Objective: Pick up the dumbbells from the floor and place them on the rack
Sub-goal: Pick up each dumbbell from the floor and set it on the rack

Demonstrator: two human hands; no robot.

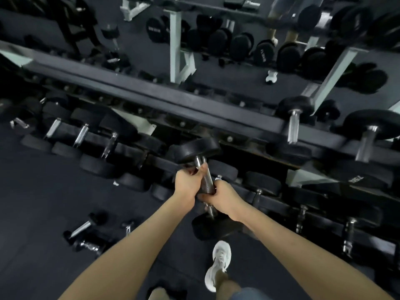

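A black dumbbell (pixel 198 150) with a chrome handle is held in the air in front of the rack (pixel 164 105). Both hands grip its handle: my left hand (pixel 188 184) near the far head, my right hand (pixel 224 198) near the close head, which hangs above the floor by my shoe. The far head hovers over the rack's lower tier, among other racked dumbbells. Small dumbbells (pixel 85 226) lie on the dark floor at the lower left.
The rack runs diagonally across the view, with several dumbbells on both tiers. A mirror behind it reflects more weights and a person's legs. My white shoe (pixel 218 264) stands on the floor just before the rack. The picture is motion-blurred.
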